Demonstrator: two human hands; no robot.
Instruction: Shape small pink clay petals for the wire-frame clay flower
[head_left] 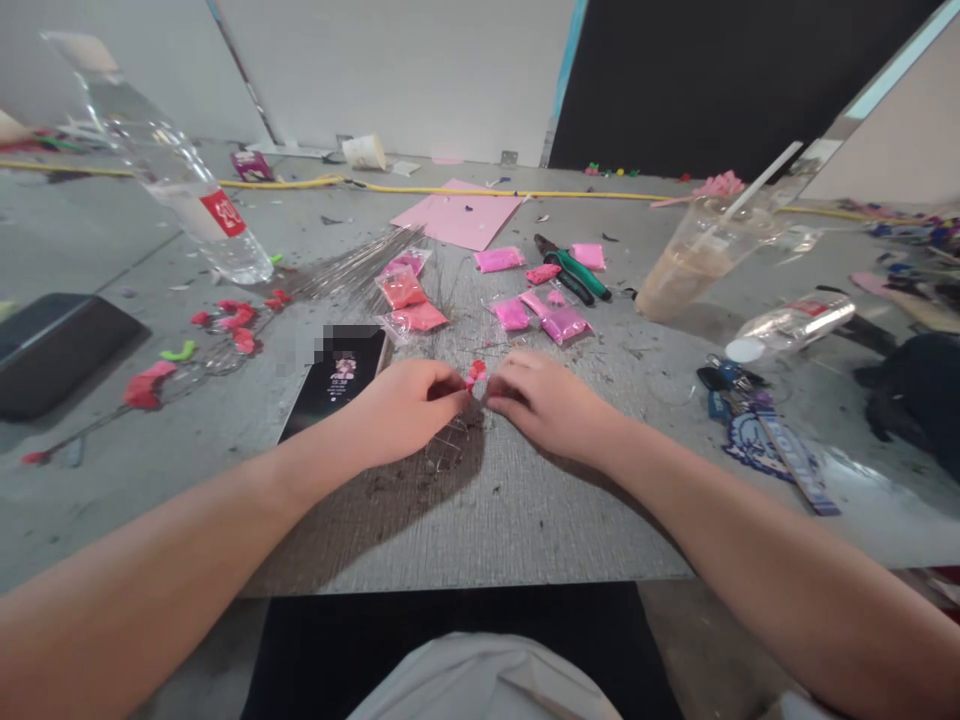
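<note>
Thumb and forefinger of your left hand (409, 405) are pinched nearly closed at the left side of a small pink-and-red piece (476, 374), and they seem to have hold of it. Your right hand (547, 400) is just beside it on the other side, fingers curled and thumb drawn close to them; you can't tell from this view whether its tips touch the piece. That piece sits between your two hands, near the middle of the worktop (480, 540), with fine wires (450, 445) lying just below it.

If the piece is soft, as it looks, squeezing from both sides could flatten it or smear the pink into the red. A loose pinch could let something so small drop among the wires and dark scraps, where grit might stick to it. Dragging your left hand back could snag those wires.

Your left wrist is right over the edge of the phone (341, 380), so a careless sweep could shove it. Beyond your hands, the packets of pink material (499, 260) lie close to the pliers (581, 275), and the plastic cup of drink (686, 255) is near them on the right. Reaching that way without looking could tip the cup and wet the packets. The bundle of thin rods (356, 262) at far left could scatter if bumped.
</note>
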